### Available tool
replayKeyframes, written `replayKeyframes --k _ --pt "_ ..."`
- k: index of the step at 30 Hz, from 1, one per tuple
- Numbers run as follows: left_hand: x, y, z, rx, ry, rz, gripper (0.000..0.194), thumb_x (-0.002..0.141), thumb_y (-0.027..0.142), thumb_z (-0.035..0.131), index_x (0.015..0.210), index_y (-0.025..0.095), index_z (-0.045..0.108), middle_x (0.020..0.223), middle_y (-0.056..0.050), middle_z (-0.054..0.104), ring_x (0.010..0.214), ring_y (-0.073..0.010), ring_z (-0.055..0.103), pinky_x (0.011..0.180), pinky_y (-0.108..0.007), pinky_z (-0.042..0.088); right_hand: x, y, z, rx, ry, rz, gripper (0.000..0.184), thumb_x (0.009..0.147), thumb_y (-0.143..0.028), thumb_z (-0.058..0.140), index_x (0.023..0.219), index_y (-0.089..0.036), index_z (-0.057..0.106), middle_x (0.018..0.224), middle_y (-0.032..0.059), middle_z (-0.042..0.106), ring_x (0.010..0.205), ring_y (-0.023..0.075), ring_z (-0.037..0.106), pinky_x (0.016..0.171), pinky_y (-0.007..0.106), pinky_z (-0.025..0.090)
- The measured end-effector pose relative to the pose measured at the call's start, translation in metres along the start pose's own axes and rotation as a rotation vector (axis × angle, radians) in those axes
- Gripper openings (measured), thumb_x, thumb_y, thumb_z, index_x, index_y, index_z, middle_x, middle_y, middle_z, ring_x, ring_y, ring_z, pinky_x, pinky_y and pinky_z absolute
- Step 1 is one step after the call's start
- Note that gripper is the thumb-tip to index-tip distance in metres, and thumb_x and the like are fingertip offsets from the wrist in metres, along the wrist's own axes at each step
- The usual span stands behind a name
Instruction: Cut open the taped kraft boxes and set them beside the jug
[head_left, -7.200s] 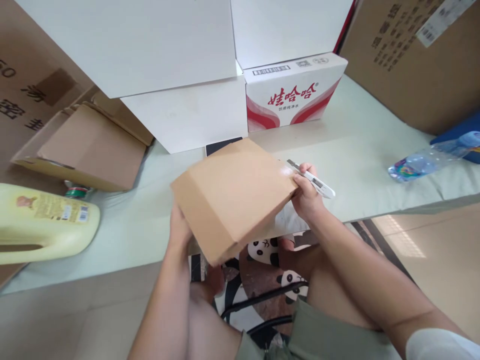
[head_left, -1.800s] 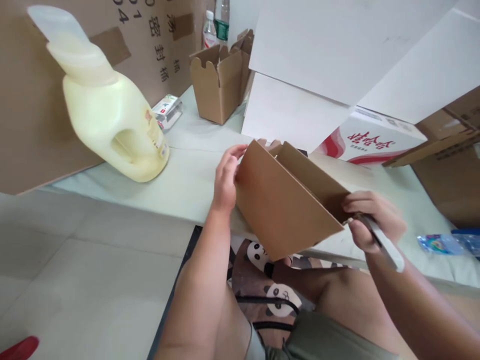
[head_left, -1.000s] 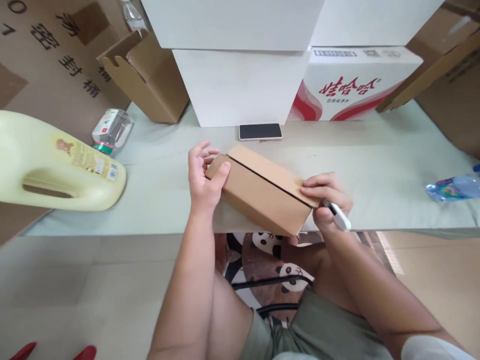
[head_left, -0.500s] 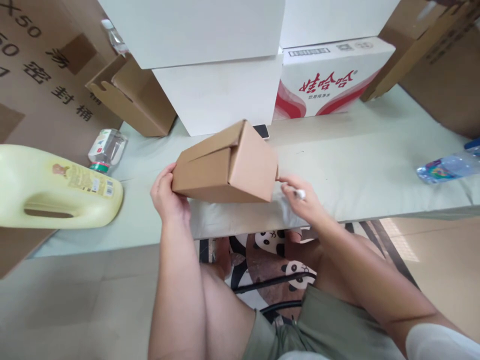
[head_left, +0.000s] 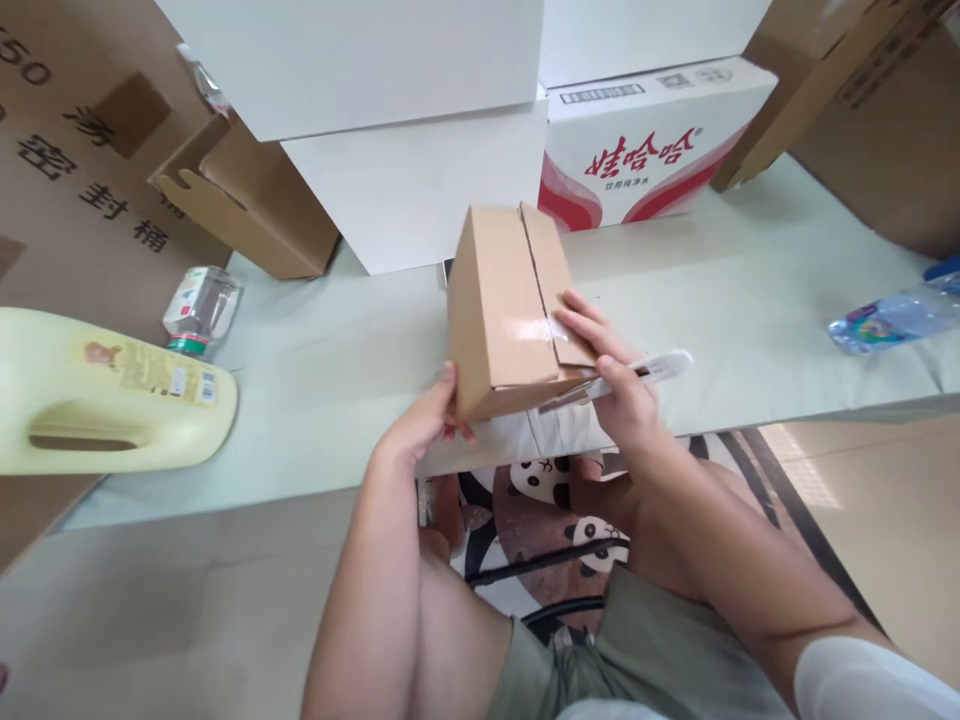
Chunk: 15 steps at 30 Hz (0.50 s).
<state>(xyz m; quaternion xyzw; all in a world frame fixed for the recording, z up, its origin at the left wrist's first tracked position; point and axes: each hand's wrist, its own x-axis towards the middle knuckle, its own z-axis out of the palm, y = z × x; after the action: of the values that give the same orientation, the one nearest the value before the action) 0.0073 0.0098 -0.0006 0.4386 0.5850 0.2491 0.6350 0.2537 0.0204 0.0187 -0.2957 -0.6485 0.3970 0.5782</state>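
A small brown cardboard box point(head_left: 510, 310) is held tilted above the front of the cloth-covered table point(head_left: 337, 370). A seam runs along its upper face, with a shiny patch of what looks like clear tape across it. My left hand point(head_left: 427, 415) grips the lower left corner, its fingers partly hidden under the box. In my right hand point(head_left: 619, 375) is a white utility knife point(head_left: 660, 368), its blade out and pointing left along the box's near edge. The fingers of that hand also rest on the box's right flap.
White cartons point(head_left: 420, 180) and a red-and-white water carton point(head_left: 645, 160) stand behind. On the left are a yellow detergent jug point(head_left: 150, 400), a clear bottle point(head_left: 201, 308) and an open brown box point(head_left: 255, 200). A plastic bottle point(head_left: 885, 318) lies at right. A phone point(head_left: 448, 270) is mostly hidden behind the box.
The box has been turned in my hands and its seamed face now shows upward. My left hand moved right, and my right hand came back onto the box with the knife.
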Motion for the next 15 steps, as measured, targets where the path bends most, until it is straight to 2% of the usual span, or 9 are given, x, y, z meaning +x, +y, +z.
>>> replayKeyframes --k 2,4,5,7,9,10,12,13,15 --pt "-0.001 0.0 0.002 0.165 -0.191 -0.041 0.071 0.081 0.083 0.048 0.093 0.017 0.072 0.085 -0.011 0.076 0.05 -0.0165 0.064 0.041 -0.025 0.028 0.002 0.0 -0.003 0.017 0.045 0.019 0.041 0.094 -0.054 0.05 0.119 -0.033 0.075 0.144 -0.0013 0.06 0.143 0.0301 0.046 0.124 0.053 0.032" --pt "0.002 0.001 0.001 0.268 -0.251 -0.014 0.057 0.079 0.07 0.064 0.094 0.017 0.073 0.095 -0.012 0.077 0.055 -0.0163 0.065 0.046 -0.026 0.038 0.003 0.001 -0.007 0.011 0.034 0.046 0.039 0.093 -0.053 0.052 0.11 -0.03 0.078 0.136 0.0013 0.066 0.138 0.0313 0.051 0.122 0.054 0.034" --pt "0.005 0.0 -0.001 0.281 -0.186 0.021 0.052 0.079 0.065 0.067 0.097 0.017 0.073 0.096 -0.012 0.077 0.06 -0.0182 0.067 0.05 -0.028 0.044 0.002 0.002 -0.008 0.001 0.017 0.06 0.039 0.093 -0.053 0.053 0.109 -0.029 0.079 0.135 0.0023 0.067 0.136 0.0316 0.052 0.121 0.055 0.034" --pt "0.01 -0.001 -0.005 0.22 0.11 0.152 0.051 0.08 0.061 0.068 0.107 0.018 0.071 0.104 -0.014 0.076 0.08 -0.0249 0.072 0.061 -0.034 0.053 0.001 0.002 -0.009 -0.023 -0.022 0.069 0.038 0.093 -0.053 0.053 0.11 -0.029 0.078 0.135 0.0032 0.066 0.136 0.0315 0.053 0.121 0.055 0.035" --pt "0.014 -0.001 -0.009 0.108 0.443 0.385 0.06 0.081 0.064 0.065 0.123 0.022 0.064 0.127 -0.016 0.069 0.11 -0.0312 0.068 0.078 -0.041 0.058 0.0 0.002 -0.008 -0.037 -0.059 0.054 0.037 0.095 -0.051 0.053 0.111 -0.03 0.078 0.135 0.0032 0.067 0.135 0.0306 0.053 0.121 0.055 0.034" --pt "0.014 0.0 -0.01 0.072 0.557 0.534 0.064 0.083 0.066 0.062 0.13 0.024 0.059 0.139 -0.016 0.062 0.124 -0.0324 0.062 0.088 -0.045 0.057 -0.001 0.002 -0.006 -0.043 -0.081 0.043 0.036 0.096 -0.05 0.053 0.112 -0.031 0.077 0.134 0.0032 0.067 0.135 0.03 0.054 0.122 0.054 0.034" --pt "0.013 0.004 -0.007 0.114 0.638 0.834 0.065 0.086 0.068 0.057 0.137 0.028 0.054 0.154 -0.012 0.049 0.143 -0.032 0.045 0.109 -0.05 0.047 -0.003 0.003 -0.002 -0.06 -0.123 0.015 0.035 0.097 -0.048 0.051 0.116 -0.031 0.076 0.135 0.0032 0.066 0.135 0.029 0.053 0.122 0.054 0.032" --pt "0.012 0.006 -0.004 0.193 0.63 0.95 0.062 0.089 0.068 0.054 0.136 0.029 0.056 0.157 -0.01 0.046 0.148 -0.0317 0.039 0.116 -0.051 0.041 -0.003 0.003 0.0 -0.072 -0.139 -0.001 0.035 0.098 -0.047 0.051 0.118 -0.031 0.075 0.136 0.0032 0.065 0.136 0.0286 0.053 0.123 0.053 0.031" --pt "0.012 0.01 0.006 0.405 0.574 1.085 0.054 0.093 0.065 0.047 0.13 0.028 0.062 0.154 -0.008 0.049 0.15 -0.0311 0.035 0.124 -0.054 0.028 -0.003 0.004 0.001 -0.096 -0.156 -0.016 0.035 0.098 -0.046 0.051 0.119 -0.031 0.074 0.137 0.0033 0.064 0.137 0.0286 0.052 0.123 0.053 0.03"
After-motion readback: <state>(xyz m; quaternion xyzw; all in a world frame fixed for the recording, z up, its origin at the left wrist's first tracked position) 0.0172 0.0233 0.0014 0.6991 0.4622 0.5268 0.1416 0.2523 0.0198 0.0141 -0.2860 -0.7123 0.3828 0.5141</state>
